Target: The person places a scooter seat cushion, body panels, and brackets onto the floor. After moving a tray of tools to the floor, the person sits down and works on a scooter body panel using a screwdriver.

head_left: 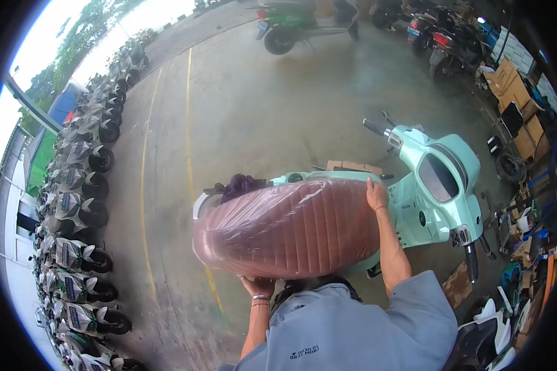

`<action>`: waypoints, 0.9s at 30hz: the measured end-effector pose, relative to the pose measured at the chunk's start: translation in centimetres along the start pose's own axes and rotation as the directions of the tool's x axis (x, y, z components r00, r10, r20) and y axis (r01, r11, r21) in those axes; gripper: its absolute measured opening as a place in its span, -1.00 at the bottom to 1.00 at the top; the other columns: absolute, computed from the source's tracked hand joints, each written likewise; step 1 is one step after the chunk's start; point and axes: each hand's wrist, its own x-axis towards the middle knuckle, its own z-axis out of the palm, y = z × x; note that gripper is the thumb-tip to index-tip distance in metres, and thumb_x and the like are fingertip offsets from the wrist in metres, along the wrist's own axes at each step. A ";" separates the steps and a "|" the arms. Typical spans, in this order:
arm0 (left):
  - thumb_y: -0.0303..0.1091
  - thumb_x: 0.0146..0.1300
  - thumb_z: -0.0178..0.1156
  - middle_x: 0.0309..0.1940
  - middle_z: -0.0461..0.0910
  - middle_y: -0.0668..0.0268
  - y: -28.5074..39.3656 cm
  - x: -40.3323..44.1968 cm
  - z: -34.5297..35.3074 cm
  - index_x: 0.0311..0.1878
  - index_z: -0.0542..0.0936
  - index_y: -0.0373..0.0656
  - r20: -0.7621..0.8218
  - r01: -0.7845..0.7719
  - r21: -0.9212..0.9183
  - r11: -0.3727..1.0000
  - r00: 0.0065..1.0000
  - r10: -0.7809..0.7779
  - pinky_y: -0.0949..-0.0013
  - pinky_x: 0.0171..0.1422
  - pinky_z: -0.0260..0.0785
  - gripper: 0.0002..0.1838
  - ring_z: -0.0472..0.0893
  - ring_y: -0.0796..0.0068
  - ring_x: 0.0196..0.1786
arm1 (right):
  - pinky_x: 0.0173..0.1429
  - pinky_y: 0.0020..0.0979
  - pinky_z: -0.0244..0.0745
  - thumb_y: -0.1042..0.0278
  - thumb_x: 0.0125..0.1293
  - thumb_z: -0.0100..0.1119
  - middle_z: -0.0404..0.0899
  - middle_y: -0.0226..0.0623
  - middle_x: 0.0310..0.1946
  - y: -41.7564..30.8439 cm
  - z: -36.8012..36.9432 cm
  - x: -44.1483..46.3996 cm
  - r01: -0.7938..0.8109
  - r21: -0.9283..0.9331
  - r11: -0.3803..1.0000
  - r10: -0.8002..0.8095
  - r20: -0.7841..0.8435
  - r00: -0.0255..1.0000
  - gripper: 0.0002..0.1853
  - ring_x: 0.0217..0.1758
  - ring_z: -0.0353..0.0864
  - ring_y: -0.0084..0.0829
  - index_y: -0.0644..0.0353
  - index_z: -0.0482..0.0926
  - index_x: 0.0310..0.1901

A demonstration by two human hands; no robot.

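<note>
Seat (288, 229) in clear plastic wrap (254, 210) is lying at the centre of the scene, above the body of a pale green scooter (436, 232); whether it is resting there or being held just clear is hidden. The right hand (377, 195) is holding its right end, fingers partly curled along the edge. The left hand (258, 285) is touching the near edge left of the middle; its fingers are mostly disappearing underneath, so how far they are opening cannot be told.

Handling it well probably means supporting both ends evenly, gripping the firm rim rather than the slippery film, and keeping fingers from getting pinched below.

The long axis is running left to right, roughly along the scooter, the left end sitting slightly nearer. The ribbed right end is pointing toward the handlebar (375, 127); the rounded left end is facing away.
</note>
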 end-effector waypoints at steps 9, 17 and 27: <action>0.24 0.12 -0.20 0.24 0.39 0.28 -2.1 2.5 3.0 0.26 0.38 -0.01 0.167 -0.204 -0.141 0.969 0.960 0.226 -0.06 0.39 0.14 -0.27 0.35 0.12 0.28 | 0.22 -0.01 0.28 -0.26 0.38 -0.56 0.50 0.32 -0.10 -1.5 -1.7 2.6 -0.129 -0.041 0.991 0.136 0.272 0.953 -0.15 0.10 0.44 0.20 0.45 0.59 -0.14; 0.17 0.24 -0.27 0.26 0.36 0.21 -0.8 2.6 1.9 0.28 0.34 -0.08 0.150 -0.280 -0.141 0.949 0.942 0.301 -0.07 0.40 0.12 -0.32 0.34 0.05 0.29 | 0.24 -0.01 0.23 -0.22 0.39 -0.50 0.46 0.34 -0.07 -0.6 -1.8 2.9 0.056 0.007 0.998 -0.055 0.342 0.938 -0.21 0.14 0.39 0.21 0.45 0.57 -0.14; 0.13 0.22 -0.28 0.28 0.35 0.16 -0.1 1.3 3.5 0.29 0.34 -0.12 0.168 -0.246 -0.184 0.952 0.946 0.277 -0.08 0.41 0.10 -0.31 0.34 0.03 0.30 | 0.18 -0.19 0.25 0.01 0.39 -0.23 0.51 0.19 -0.05 -1.2 -3.3 1.9 0.129 0.309 0.942 -0.243 0.364 0.899 -0.46 0.13 0.41 0.08 0.43 0.54 -0.12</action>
